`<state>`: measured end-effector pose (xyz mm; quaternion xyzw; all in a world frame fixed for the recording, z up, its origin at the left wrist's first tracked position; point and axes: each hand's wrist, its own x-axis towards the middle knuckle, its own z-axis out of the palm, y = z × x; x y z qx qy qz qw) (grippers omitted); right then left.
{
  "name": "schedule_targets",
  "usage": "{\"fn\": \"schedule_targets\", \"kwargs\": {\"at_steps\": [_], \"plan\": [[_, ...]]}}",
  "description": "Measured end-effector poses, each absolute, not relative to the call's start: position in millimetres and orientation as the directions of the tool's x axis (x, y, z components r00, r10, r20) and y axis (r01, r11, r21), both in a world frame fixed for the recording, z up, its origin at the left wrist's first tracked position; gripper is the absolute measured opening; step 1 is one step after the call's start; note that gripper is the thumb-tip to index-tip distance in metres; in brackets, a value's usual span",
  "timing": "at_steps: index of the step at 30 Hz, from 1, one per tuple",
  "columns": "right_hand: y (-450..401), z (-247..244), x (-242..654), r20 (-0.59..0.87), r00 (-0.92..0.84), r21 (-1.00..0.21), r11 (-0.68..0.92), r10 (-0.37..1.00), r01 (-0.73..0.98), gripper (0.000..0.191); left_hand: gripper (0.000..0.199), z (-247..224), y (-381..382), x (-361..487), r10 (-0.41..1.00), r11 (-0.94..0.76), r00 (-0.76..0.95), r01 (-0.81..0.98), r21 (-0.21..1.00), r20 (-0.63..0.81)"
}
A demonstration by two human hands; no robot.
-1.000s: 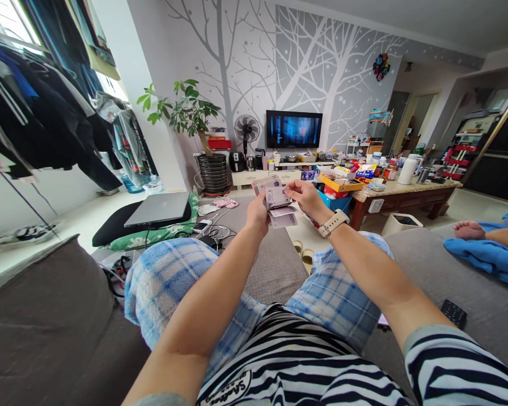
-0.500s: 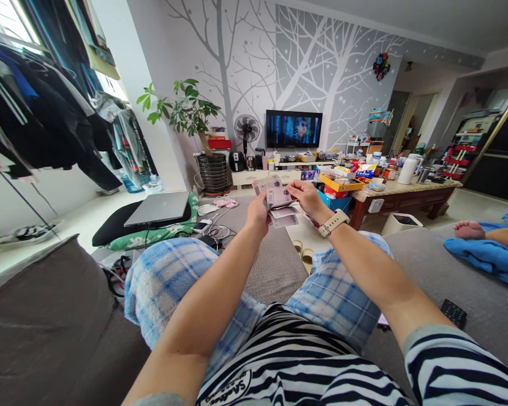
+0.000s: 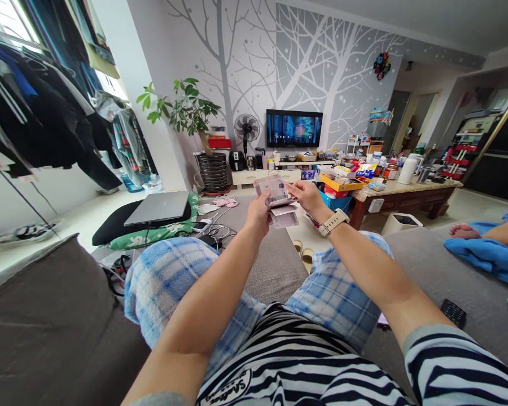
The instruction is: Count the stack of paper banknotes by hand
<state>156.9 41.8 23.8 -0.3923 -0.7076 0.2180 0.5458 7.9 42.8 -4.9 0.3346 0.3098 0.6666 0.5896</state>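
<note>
Living room. Long grey fabric sofa (image 3: 275,268) running forward between knees in blue-and-white plaid fleece trousers (image 3: 173,282). On its left side: closed flat grey laptop (image 3: 157,209), resting on a black pad and a green patterned cushion (image 3: 122,242); white cables (image 3: 220,230) tangled near it. Ahead, a black flat television (image 3: 294,128), lit, against a wall painted with pale bare trees; black standing fan (image 3: 246,131) and leafy green potted plant (image 3: 195,110) to its left. To the right, a table (image 3: 406,194) with a pale stone-look top and dark wood sides, crowded with jars, packets and a white jug (image 3: 410,169). Far right, another person's bare foot (image 3: 464,231) beside blue cloth (image 3: 486,256).

Both arms stretched forward, converging in front of the chest above the sofa. Left hand (image 3: 259,215) closed on the left edge of the notes, thumb on top. Right hand (image 3: 309,198), beige watch strap at the wrist, has fingertips pinched at their right edge. Hands near each other, notes between.

Stack of pinkish-grey printed paper banknotes (image 3: 275,193): held up in the air, tilted, upper ones slightly fanned; lower ones hang beneath, spread apart. Printing too small to read.
</note>
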Motion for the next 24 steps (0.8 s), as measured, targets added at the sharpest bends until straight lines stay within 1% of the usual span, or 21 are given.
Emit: {"fn": "schedule_targets", "kwargs": {"at_steps": [3, 8, 12, 19, 24], "plan": [[43.0, 23.3, 157.6, 0.607, -0.077, -0.712, 0.584, 0.791, 0.39, 0.039, 0.032, -4.1, 40.5, 8.1, 0.993, -0.115, -0.074, -0.532, 0.839, 0.089], [45.2, 22.7, 157.2, 0.587, -0.107, -0.71, 0.573, 0.803, 0.409, 0.036, 0.027, -2.2, 35.8, 9.3, 0.993, -0.118, -0.067, -0.519, 0.847, 0.098], [46.3, 22.4, 157.1, 0.597, -0.107, -0.694, 0.578, 0.795, 0.429, 0.031, 0.028, -2.5, 35.5, 9.8, 0.992, -0.125, -0.058, -0.51, 0.851, 0.111], [42.6, 23.3, 157.7, 0.621, -0.108, -0.682, 0.603, 0.776, 0.413, 0.03, 0.03, -6.1, 42.9, 8.9, 0.992, -0.124, -0.059, -0.525, 0.842, 0.109], [40.4, 24.5, 156.8, 0.626, -0.099, -0.694, 0.611, 0.773, 0.381, 0.027, 0.03, -6.5, 46.4, 8.3, 0.99, -0.137, -0.099, -0.549, 0.825, 0.098]]}}
